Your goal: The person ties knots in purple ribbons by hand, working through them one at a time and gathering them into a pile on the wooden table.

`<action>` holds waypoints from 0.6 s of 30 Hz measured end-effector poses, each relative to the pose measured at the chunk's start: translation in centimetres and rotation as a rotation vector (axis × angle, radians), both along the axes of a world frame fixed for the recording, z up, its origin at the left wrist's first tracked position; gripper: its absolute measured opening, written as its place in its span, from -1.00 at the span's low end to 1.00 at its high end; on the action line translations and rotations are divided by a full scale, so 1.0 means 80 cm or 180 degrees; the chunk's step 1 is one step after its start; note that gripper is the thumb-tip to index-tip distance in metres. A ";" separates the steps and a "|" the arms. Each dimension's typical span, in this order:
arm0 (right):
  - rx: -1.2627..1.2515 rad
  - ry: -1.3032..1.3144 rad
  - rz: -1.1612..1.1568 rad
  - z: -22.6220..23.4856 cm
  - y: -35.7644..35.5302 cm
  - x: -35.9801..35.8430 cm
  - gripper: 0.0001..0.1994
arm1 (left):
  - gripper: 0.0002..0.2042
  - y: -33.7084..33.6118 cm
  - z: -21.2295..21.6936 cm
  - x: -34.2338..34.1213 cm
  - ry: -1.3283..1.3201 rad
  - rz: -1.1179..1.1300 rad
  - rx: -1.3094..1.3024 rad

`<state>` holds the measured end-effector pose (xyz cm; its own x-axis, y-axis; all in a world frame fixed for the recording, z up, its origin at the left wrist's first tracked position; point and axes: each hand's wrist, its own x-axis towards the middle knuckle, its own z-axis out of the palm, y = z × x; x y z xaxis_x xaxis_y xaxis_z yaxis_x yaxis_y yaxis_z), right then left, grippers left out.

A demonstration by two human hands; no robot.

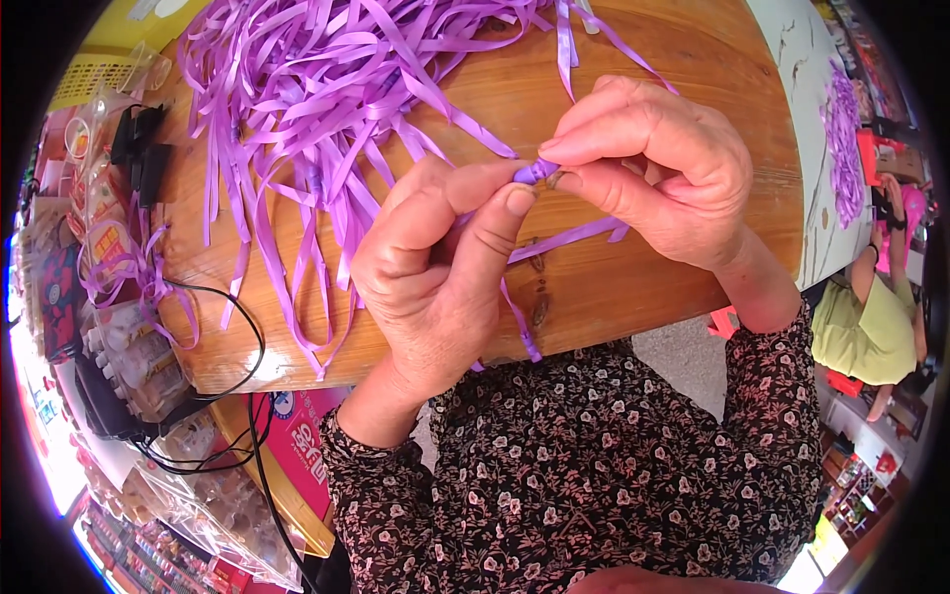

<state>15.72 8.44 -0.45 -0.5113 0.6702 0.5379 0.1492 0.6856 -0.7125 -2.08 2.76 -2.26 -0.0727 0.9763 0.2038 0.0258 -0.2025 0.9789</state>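
Note:
Above the table's near edge, my left hand (pixel 435 262) pinches a purple ribbon (pixel 535 172) between thumb and forefinger. The pinched part looks like a short, tight roll or knot, darker than the loose ribbon. My right hand (pixel 663 163) meets it from the other side, thumb and forefinger closed at the roll's end. What exactly sits between those right fingertips is partly hidden. Ribbon tails (pixel 569 238) run out below and beside both hands. Just beyond my left hand lies a big tangled heap of purple ribbons (pixel 317 89).
The wooden table (pixel 712 59) carries the heap. Along its left stand plastic-wrapped goods (pixel 139 356), a black clip-like object (pixel 139 148) and dark cables (pixel 259 337). At right, another purple ribbon bunch (pixel 843 148) lies on a white marbled surface (pixel 792 59); a person in yellow-green (pixel 861 332) is beyond.

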 end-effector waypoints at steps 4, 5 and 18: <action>0.0009 -0.0029 -0.0006 0.002 -0.002 -0.001 -0.78 | -0.89 0.001 0.002 0.000 0.0211 -0.0011 0.0107; 0.0056 -0.0027 0.0020 0.002 -0.002 -0.001 -0.78 | -0.89 0.001 0.001 0.000 0.0211 -0.0012 0.0106; 0.0750 -0.0327 0.0006 0.012 -0.006 0.003 -0.77 | -0.82 -0.001 0.003 0.003 0.1087 0.0058 0.0809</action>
